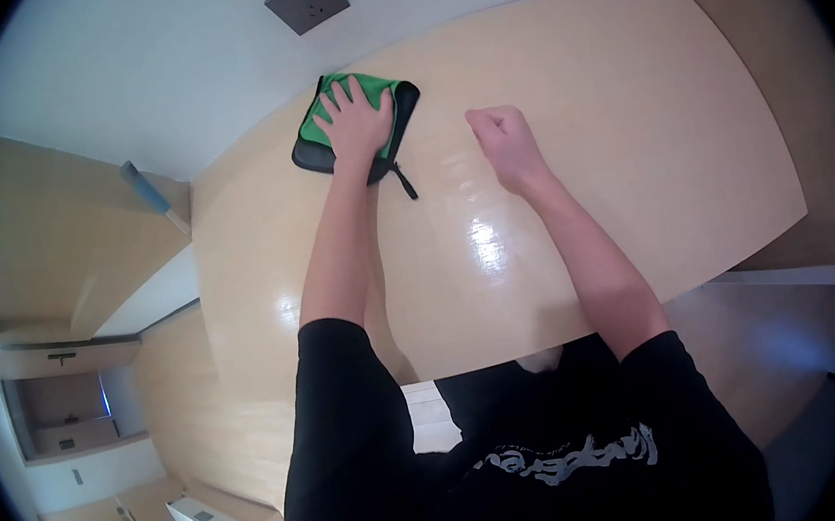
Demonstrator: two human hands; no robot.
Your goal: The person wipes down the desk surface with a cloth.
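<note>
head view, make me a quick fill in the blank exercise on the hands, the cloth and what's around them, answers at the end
1. The left hand lies spread on a cloth coloured black and ____.
2. The right hand is curled into a ____.
3. The dark socket plate is set in the ____ beyond the tabletop.
4. Both of the person's sleeves are the colour ____.

Missing words: green; fist; wall; black

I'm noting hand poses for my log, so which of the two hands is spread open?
The left hand, spread out on the green cloth. The right hand is instead curled into a fist, apart from the cloth.
</note>
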